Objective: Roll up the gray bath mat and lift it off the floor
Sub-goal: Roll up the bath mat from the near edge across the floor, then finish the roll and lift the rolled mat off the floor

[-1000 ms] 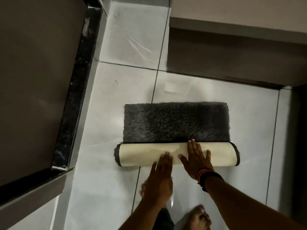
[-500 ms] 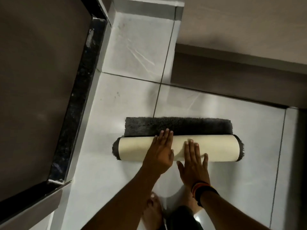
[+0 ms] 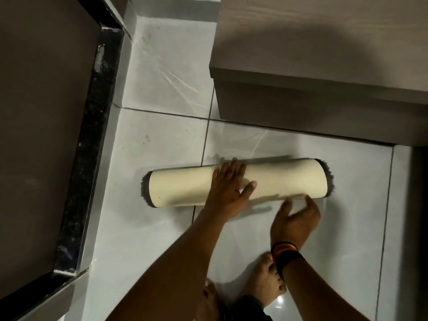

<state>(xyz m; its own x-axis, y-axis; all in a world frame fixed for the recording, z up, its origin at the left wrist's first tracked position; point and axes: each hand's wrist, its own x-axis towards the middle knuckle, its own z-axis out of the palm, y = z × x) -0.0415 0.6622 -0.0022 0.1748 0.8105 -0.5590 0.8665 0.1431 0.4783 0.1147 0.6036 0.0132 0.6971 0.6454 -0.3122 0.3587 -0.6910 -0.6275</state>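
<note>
- Your bare feet (image 3: 266, 283) are standing on the glossy pale grey floor tiles (image 3: 143, 228) at the near edge of the view.
- Your right forearm is wearing a black wristband with red and yellow stripes (image 3: 285, 252) just above the wrist.
- Your right hand (image 3: 295, 218) is hovering at the near side of the roll, towards its right half; it is blurred, the fingers are curling loosely, and I cannot tell whether it is touching or gripping anything.
- Your left hand (image 3: 228, 187) is lying flat and spread on top of the roll near its middle, fingers pointing away from you, pressing rather than clasping.
- The gray bath mat (image 3: 183, 188) is lying fully rolled into a long cylinder across the floor, its cream backing facing outward and dark grey pile showing at both ends.
- To your left, a dark stone threshold strip (image 3: 92, 144) is running alongside a brown panel.
- Beyond the roll on the right, a grey-brown wood-grain cabinet (image 3: 324, 61) is overhanging the tiles.
</note>
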